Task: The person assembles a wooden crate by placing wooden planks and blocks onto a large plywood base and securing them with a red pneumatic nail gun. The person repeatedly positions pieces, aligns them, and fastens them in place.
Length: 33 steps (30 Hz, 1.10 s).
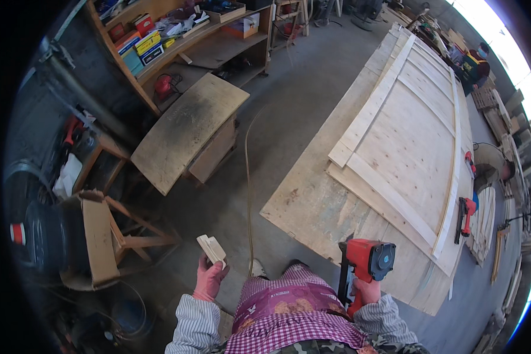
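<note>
My left hand (209,279), in a pink glove, is closed around a few short wooden blocks (212,248) in front of my body, left of centre. A red and black nail gun (364,259) is gripped by my right hand (369,290), also gloved in pink. The tool is upright beside the near edge of a plywood worktable (312,197). On that table lies a large wooden panel (407,135) framed with pale battens. Another red and black nail gun (466,217) rests at the panel's right edge.
A small wooden table (192,127) stands at the left, before a shelf unit (200,32) holding boxes and tools. A yellowish hose (248,171) runs along the floor. A large water bottle (47,236) sits far left. Two other people (475,65) are beyond the panel at the right.
</note>
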### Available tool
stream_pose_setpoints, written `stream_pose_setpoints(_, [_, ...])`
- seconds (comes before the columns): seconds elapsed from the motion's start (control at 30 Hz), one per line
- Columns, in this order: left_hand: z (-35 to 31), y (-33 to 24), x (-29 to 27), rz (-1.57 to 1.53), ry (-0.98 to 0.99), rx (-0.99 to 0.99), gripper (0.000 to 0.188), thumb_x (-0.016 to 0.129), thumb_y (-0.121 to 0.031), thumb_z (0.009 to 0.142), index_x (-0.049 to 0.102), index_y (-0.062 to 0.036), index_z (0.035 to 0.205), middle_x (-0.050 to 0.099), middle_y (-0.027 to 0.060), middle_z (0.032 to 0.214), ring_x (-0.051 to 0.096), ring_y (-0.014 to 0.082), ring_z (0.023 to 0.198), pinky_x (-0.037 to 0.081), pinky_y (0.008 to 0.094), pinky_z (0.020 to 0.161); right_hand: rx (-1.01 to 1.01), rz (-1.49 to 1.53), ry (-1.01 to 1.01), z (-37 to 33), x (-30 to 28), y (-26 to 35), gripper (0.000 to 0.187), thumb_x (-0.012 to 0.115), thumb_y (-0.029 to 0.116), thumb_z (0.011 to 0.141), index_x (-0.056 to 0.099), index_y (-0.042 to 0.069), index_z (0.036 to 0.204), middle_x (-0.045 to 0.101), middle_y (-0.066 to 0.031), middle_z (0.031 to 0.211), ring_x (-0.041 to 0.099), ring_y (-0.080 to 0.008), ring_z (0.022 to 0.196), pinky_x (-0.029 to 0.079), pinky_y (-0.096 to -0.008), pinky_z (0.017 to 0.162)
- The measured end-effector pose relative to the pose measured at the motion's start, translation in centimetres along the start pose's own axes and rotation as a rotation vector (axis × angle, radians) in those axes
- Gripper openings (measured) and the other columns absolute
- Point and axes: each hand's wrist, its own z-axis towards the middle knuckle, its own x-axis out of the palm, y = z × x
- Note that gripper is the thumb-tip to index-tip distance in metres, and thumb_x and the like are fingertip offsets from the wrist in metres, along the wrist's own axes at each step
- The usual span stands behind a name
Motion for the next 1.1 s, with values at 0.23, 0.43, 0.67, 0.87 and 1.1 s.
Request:
stream_pose_setpoints(0.23, [13.4,-13.4,5.8,-0.02,0.398,0.021,0.076,0.067,-0.014,0.08,0.032,-0.0193,0.148,0.053,0.0044,0.131,0.057,0.0215,0.112,0.049,0.0383,0.092,0.091,-0.113,-0.068,1.9,9.5,7.9,0.02,0.064,0.002,0.073,0.061,0.001,0.093,0.061,-0.0071,0.069,0.06,-0.0183,0.053,0.049,-0.0326,0.049])
stream_pose_setpoints(0.43, [24.4,-23.4,10.4,-0.044,0.595,-0.111,0.075,0.055,-0.015,0.075,0.033,-0.0065,0.146,0.047,0.0189,0.139,0.053,0.0392,0.118,0.048,0.0473,0.095,0.152,0.09,-0.082,7.0,15.6,9.6,0.014,0.064,0.005,0.074,0.062,-0.001,0.087,0.062,-0.0083,0.065,0.063,-0.0198,0.054,0.052,-0.0331,0.049])
stream_pose_setpoints(0.67, [33.2,-30.3,6.2,-0.106,0.349,-0.284,0.072,0.048,-0.021,0.078,0.033,-0.003,0.146,0.046,0.0193,0.141,0.048,0.0423,0.125,0.047,0.0559,0.096,0.409,0.184,-0.089,9.6,17.4,11.0,0.013,0.065,0.009,0.075,0.063,-0.002,0.083,0.063,-0.0092,0.065,0.063,-0.0207,0.054,0.05,-0.0345,0.049])
stream_pose_setpoints(0.87, [45.5,-33.2,12.9,-0.165,0.339,-0.355,0.07,0.048,-0.025,0.076,0.039,-0.0054,0.142,0.047,0.0177,0.14,0.051,0.0417,0.121,0.05,0.0556,0.092,0.322,0.242,-0.274,9.6,18.1,7.4,0.01,0.067,0.006,0.074,0.067,0.002,0.083,0.064,-0.0072,0.071,0.065,-0.0202,0.065,0.052,-0.0348,0.059])
stream_pose_setpoints(1.1, [59.1,-34.3,38.5,-0.094,0.766,-0.471,0.071,0.051,-0.03,0.079,0.036,-0.0081,0.145,0.045,0.02,0.14,0.05,0.0414,0.12,0.048,0.0523,0.095,0.694,0.11,-0.394,14.5,22.1,4.2,0.016,0.061,0.02,0.083,0.064,0.008,0.093,0.05,-0.0037,0.056,0.056,-0.0245,0.054,0.045,-0.0344,0.05])
